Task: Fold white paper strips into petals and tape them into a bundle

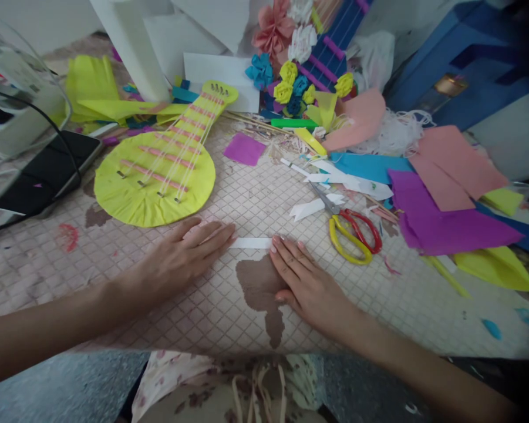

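A narrow white strip (pixel 253 242) lies flat across the bench (pixel 229 329), its ends under the flattened fingers of the left hand (pixel 189 252) and right hand (pixel 310 282), the hands apart, with a yellow paper instrument (pixel 158 176) beyond the left one and red-and-yellow-handled scissors (pixel 350 226) beyond the right.

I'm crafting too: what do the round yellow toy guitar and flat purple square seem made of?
The round yellow toy guitar looks covered in matte crepe paper, given its radiating creases; its core is hidden. The flat purple square is probably matte paper, being thin and sheenless.
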Demonstrator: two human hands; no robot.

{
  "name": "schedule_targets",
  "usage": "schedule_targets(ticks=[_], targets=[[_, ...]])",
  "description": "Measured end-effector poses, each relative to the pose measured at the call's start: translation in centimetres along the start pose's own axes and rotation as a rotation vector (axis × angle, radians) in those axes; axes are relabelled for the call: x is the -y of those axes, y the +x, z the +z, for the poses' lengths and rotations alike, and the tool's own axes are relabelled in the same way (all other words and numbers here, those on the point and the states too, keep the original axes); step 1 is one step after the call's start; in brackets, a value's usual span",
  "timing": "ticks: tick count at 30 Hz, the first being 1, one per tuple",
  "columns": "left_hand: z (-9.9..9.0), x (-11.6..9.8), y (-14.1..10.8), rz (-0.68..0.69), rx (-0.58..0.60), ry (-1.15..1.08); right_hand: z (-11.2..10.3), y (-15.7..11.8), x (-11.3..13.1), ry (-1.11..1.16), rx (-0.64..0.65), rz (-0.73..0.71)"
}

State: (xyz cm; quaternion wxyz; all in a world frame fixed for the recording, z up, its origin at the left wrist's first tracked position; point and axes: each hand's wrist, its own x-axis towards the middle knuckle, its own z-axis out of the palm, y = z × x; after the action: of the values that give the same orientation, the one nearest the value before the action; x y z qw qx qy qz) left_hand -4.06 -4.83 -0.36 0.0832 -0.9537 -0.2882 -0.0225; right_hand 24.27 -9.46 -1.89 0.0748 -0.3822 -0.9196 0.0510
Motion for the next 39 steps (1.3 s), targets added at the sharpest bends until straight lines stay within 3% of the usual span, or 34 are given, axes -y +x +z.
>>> schedule_targets(ticks=[6, 10, 14, 17, 19, 23, 31, 39], targets=[[0.0, -0.3, -0.6, 0.003, 0.031, 0.064, -1.0, 1.9, 0.7, -0.056, -0.023, 0.006], [0.2, 0.2, -0.7, -0.010, 0.003, -0.038, -0.7, 3.3, 0.7, 0.033, -0.010, -0.089], [-0.4, 0.4, -0.4, -0.030, -0.055, -0.143, 0.0, 3.5, 0.6, 0.057, 0.003, -0.086], [-1.1, -0.9, 0.5, -0.050, -0.127, -0.175, 0.2, 3.3, 0.5, 0.050, 0.005, -0.092], [-1.2, -2.3, 1.2, 0.011, -0.077, -0.197, 0.2, 3.2, 0.6, 0.048, 0.002, -0.089], [-0.5, -5.0, 1.6, -0.039, -0.030, -0.191, 0.3, 3.2, 0.6, 0.046, -0.001, -0.081], [0.5, -5.4, -1.5, -0.151, -0.040, -0.205, 0.1, 3.1, 0.4, 0.035, 0.018, -0.093], [-0.1, -4.5, -3.3, -0.230, -0.035, -0.245, 0.6, 0.5, -0.1, -0.004, -0.026, -0.015]])
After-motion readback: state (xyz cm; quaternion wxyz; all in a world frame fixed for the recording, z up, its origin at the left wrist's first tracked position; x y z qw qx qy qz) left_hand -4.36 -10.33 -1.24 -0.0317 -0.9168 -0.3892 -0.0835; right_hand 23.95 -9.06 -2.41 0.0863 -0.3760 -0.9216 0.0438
